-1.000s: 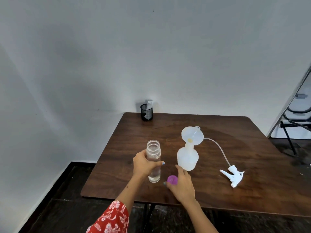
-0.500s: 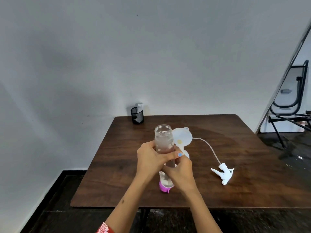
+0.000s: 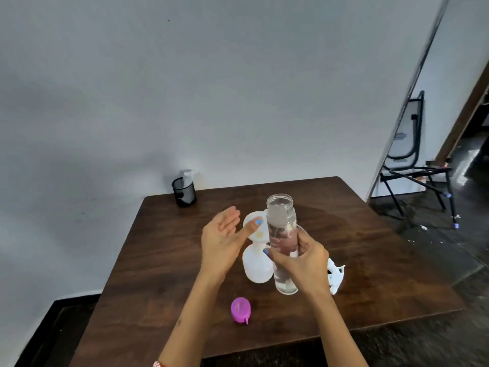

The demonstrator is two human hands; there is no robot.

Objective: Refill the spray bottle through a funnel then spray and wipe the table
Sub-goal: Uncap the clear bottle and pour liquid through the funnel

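My right hand [image 3: 301, 260] grips a clear, uncapped water bottle [image 3: 281, 234] upright above the brown table [image 3: 164, 274]. Just left of it my left hand [image 3: 222, 237] is off the bottle, its fingers straight and spread, holding nothing. Behind the hands stands the white spray bottle [image 3: 256, 266] with a white funnel [image 3: 255, 226] set in its neck. The purple cap [image 3: 240, 309] lies on the table near the front edge. The white trigger sprayer head [image 3: 336, 276] lies to the right, partly hidden by my right wrist.
A black mesh cup [image 3: 184, 192] with a white cloth in it stands at the table's back left corner. A folding chair [image 3: 418, 178] stands on the dark floor to the right. A grey wall runs behind the table.
The water bottle has passed from my left hand into my right and has been lifted. My left hand let go and spread its fingers. The purple cap now lies on the table.
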